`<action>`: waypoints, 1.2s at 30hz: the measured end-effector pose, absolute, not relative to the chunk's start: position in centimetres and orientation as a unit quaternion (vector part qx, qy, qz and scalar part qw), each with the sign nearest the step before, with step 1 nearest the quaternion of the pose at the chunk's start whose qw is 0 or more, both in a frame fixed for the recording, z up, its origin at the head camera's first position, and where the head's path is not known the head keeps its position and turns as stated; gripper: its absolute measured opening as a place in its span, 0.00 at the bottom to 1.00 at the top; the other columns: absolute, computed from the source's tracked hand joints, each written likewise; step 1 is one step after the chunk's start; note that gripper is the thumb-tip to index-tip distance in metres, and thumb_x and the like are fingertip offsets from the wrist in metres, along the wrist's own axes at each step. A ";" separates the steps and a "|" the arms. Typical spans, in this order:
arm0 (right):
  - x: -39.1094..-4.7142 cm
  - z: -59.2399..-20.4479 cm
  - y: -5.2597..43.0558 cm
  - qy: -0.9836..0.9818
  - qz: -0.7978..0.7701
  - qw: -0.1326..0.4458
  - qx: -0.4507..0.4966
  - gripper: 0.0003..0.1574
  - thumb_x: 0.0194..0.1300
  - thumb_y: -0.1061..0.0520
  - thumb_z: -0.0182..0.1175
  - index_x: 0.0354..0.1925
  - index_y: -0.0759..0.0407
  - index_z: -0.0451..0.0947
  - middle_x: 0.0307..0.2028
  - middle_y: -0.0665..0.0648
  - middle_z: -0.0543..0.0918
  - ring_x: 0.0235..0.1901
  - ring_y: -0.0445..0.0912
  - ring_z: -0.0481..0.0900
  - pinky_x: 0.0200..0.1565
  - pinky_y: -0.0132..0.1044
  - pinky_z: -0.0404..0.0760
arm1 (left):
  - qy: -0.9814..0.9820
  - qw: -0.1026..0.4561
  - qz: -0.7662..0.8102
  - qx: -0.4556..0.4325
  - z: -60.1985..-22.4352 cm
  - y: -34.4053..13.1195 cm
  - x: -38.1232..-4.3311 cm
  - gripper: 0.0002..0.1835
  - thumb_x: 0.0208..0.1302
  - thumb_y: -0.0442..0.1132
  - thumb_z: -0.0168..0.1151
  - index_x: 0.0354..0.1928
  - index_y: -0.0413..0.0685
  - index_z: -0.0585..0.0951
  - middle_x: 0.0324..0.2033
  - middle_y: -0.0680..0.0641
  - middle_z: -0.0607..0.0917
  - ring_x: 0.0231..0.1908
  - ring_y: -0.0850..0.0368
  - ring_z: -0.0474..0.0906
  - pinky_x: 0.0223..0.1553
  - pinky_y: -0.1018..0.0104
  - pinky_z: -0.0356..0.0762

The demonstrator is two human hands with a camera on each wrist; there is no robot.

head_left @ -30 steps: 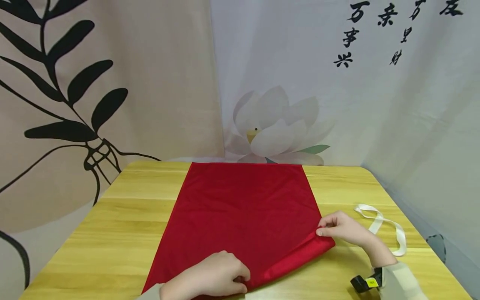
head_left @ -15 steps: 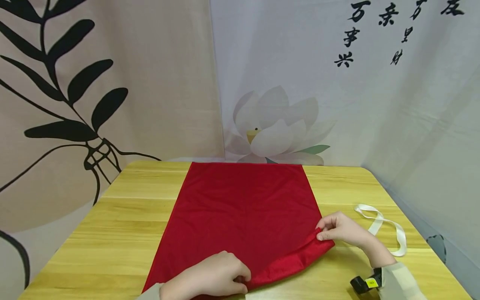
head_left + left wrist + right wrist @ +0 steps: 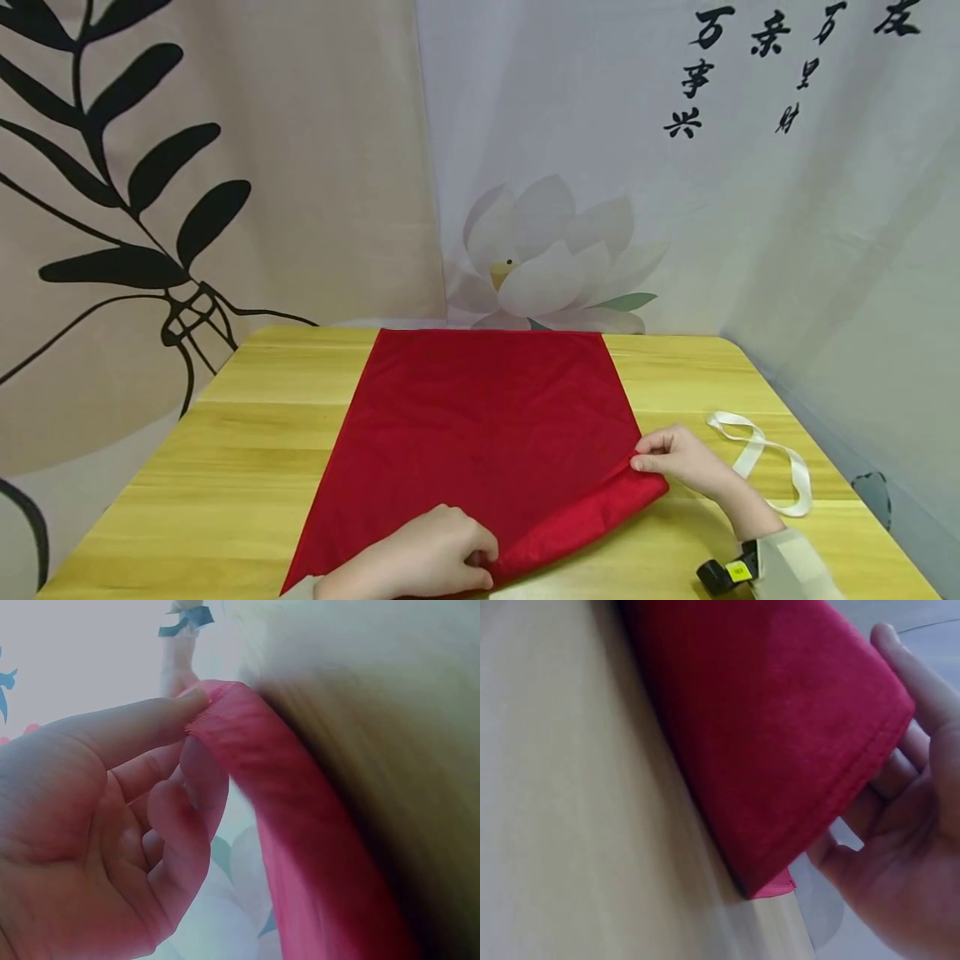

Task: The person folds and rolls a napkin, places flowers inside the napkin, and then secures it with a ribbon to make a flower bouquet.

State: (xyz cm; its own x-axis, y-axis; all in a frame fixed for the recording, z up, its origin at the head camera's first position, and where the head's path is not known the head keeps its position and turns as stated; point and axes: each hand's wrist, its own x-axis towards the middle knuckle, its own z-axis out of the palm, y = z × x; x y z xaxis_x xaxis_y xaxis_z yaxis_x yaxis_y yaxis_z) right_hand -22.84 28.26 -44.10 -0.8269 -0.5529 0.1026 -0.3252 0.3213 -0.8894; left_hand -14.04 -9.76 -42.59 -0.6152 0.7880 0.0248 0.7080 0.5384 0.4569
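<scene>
A red cloth (image 3: 487, 417) lies spread on the wooden table, its near right edge folded up and over in a band. My left hand (image 3: 423, 554) is at the cloth's near edge; in the left wrist view the thumb and fingers (image 3: 199, 780) pinch the stitched hem. At the right side of the cloth, my right hand (image 3: 686, 462) pinches the corner of the folded band between thumb and fingers. The right wrist view shows the red flap (image 3: 780, 735) raised off the table, with the right hand (image 3: 907, 795) at its stitched edge.
A white ribbon (image 3: 797, 479) lies in a loose loop on the table (image 3: 187, 492), to the right of my right hand. A black wrist camera (image 3: 720, 575) is strapped at the right sleeve. Behind the table hangs a printed curtain (image 3: 337, 167).
Both hands stay in about the same places, holding the cloth. The folded band on the right has shifted slightly in shape. The head view has tilted a little.
</scene>
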 end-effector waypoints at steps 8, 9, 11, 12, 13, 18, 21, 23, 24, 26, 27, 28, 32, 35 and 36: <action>-22.4 -44.1 27.9 0.800 -0.541 0.094 -0.242 0.05 0.60 0.66 0.64 0.28 0.67 0.80 0.22 0.41 0.78 0.24 0.33 0.71 0.26 0.29 0.71 | 0.871 0.087 0.213 0.434 -42.4 -9.8 -13.9 0.04 0.53 0.42 0.70 0.28 0.62 0.84 0.17 0.72 0.72 0.19 0.78 0.66 0.24 0.83 0.64; -22.3 -44.1 27.8 0.797 -0.545 0.096 -0.240 0.04 0.61 0.66 0.64 0.29 0.67 0.81 0.22 0.41 0.79 0.24 0.33 0.72 0.26 0.29 0.72 | 0.871 0.088 0.213 0.434 -42.3 -9.8 -13.9 0.04 0.53 0.42 0.70 0.28 0.62 0.84 0.17 0.72 0.73 0.19 0.78 0.66 0.24 0.83 0.64; -22.3 -44.1 27.8 0.793 -0.553 0.096 -0.238 0.02 0.61 0.67 0.63 0.32 0.66 0.82 0.25 0.42 0.80 0.26 0.34 0.74 0.28 0.29 0.74 | 0.871 0.090 0.213 0.434 -42.3 -9.8 -13.9 0.04 0.53 0.41 0.70 0.28 0.61 0.84 0.18 0.72 0.73 0.20 0.78 0.66 0.24 0.83 0.64; -22.2 -44.1 27.8 0.792 -0.554 0.094 -0.238 0.01 0.62 0.67 0.63 0.33 0.66 0.82 0.26 0.42 0.81 0.27 0.34 0.75 0.29 0.29 0.75 | 0.870 0.092 0.215 0.434 -42.2 -9.8 -13.9 0.03 0.53 0.41 0.70 0.28 0.61 0.84 0.18 0.72 0.73 0.20 0.78 0.66 0.24 0.83 0.64; -22.2 -44.1 27.8 0.791 -0.556 0.090 -0.238 0.02 0.62 0.67 0.63 0.34 0.66 0.82 0.27 0.42 0.81 0.28 0.35 0.75 0.31 0.29 0.75 | 0.870 0.092 0.215 0.434 -42.2 -9.8 -13.9 0.03 0.53 0.41 0.70 0.28 0.61 0.84 0.18 0.72 0.73 0.20 0.78 0.66 0.24 0.83 0.64; -22.0 -43.8 27.9 0.795 -0.551 0.067 -0.245 0.05 0.62 0.67 0.62 0.37 0.70 0.81 0.30 0.43 0.81 0.31 0.36 0.76 0.33 0.31 0.77 | 0.870 0.092 0.216 0.434 -42.2 -9.7 -14.0 0.04 0.53 0.41 0.70 0.27 0.61 0.84 0.17 0.72 0.72 0.19 0.78 0.66 0.24 0.83 0.64; -22.1 -43.5 27.8 0.799 -0.545 0.067 -0.244 0.05 0.63 0.66 0.62 0.38 0.69 0.80 0.31 0.44 0.82 0.31 0.37 0.77 0.34 0.31 0.77 | 0.873 0.087 0.213 0.430 -42.3 -9.7 -14.0 0.05 0.52 0.42 0.71 0.25 0.62 0.83 0.17 0.72 0.72 0.19 0.78 0.66 0.24 0.83 0.64; -22.2 -43.3 27.7 0.803 -0.540 0.071 -0.241 0.05 0.63 0.65 0.62 0.38 0.68 0.80 0.31 0.45 0.82 0.32 0.37 0.77 0.35 0.31 0.77 | 0.876 0.089 0.216 0.422 -42.3 -9.7 -14.0 0.07 0.51 0.42 0.71 0.23 0.62 0.82 0.17 0.73 0.72 0.19 0.78 0.66 0.24 0.83 0.64; -22.3 -43.2 27.6 0.805 -0.537 0.072 -0.241 0.05 0.63 0.65 0.63 0.38 0.68 0.80 0.31 0.45 0.82 0.32 0.37 0.77 0.35 0.31 0.77 | 0.878 0.091 0.217 0.418 -42.3 -9.7 -14.0 0.07 0.51 0.42 0.71 0.22 0.62 0.81 0.16 0.73 0.72 0.19 0.77 0.66 0.24 0.83 0.64; -22.5 -43.0 27.5 0.807 -0.532 0.075 -0.245 0.05 0.64 0.65 0.62 0.38 0.67 0.80 0.31 0.45 0.82 0.32 0.37 0.77 0.35 0.32 0.78 | 0.880 0.096 0.220 0.410 -42.3 -9.7 -13.9 0.09 0.51 0.43 0.71 0.20 0.62 0.80 0.16 0.73 0.72 0.19 0.77 0.66 0.23 0.82 0.64; -22.6 -42.9 27.4 0.808 -0.529 0.076 -0.250 0.05 0.64 0.65 0.62 0.38 0.67 0.80 0.31 0.45 0.82 0.32 0.37 0.77 0.35 0.32 0.78 | 0.881 0.097 0.221 0.408 -42.3 -9.7 -13.9 0.10 0.51 0.43 0.72 0.20 0.62 0.79 0.16 0.73 0.72 0.19 0.77 0.66 0.23 0.82 0.64; -22.7 -42.7 27.4 0.808 -0.524 0.076 -0.258 0.04 0.64 0.65 0.62 0.37 0.67 0.80 0.31 0.45 0.82 0.32 0.37 0.77 0.36 0.32 0.78 | 0.881 0.099 0.222 0.406 -42.3 -9.7 -13.9 0.10 0.51 0.43 0.72 0.19 0.62 0.79 0.15 0.73 0.71 0.19 0.77 0.66 0.23 0.82 0.64; -23.3 -42.2 27.2 0.813 -0.504 0.078 -0.280 0.02 0.64 0.65 0.62 0.36 0.62 0.80 0.30 0.47 0.81 0.31 0.38 0.77 0.36 0.32 0.77 | 0.883 0.091 0.213 0.408 -42.1 -9.8 -14.0 0.12 0.51 0.43 0.72 0.18 0.62 0.77 0.14 0.72 0.69 0.18 0.76 0.64 0.22 0.81 0.63; -23.7 -41.9 27.1 0.819 -0.492 0.082 -0.284 0.03 0.64 0.65 0.61 0.35 0.60 0.81 0.29 0.47 0.81 0.31 0.39 0.77 0.36 0.33 0.77 | 0.886 0.083 0.205 0.409 -42.1 -9.9 -14.0 0.13 0.51 0.43 0.71 0.18 0.62 0.76 0.13 0.72 0.68 0.17 0.75 0.63 0.22 0.81 0.62; -23.8 -41.8 27.1 0.820 -0.490 0.085 -0.282 0.02 0.64 0.65 0.61 0.35 0.59 0.81 0.29 0.48 0.81 0.31 0.39 0.78 0.37 0.33 0.78 | 0.886 0.082 0.204 0.408 -42.1 -9.9 -14.0 0.13 0.51 0.43 0.72 0.18 0.62 0.76 0.13 0.72 0.68 0.17 0.75 0.63 0.22 0.81 0.62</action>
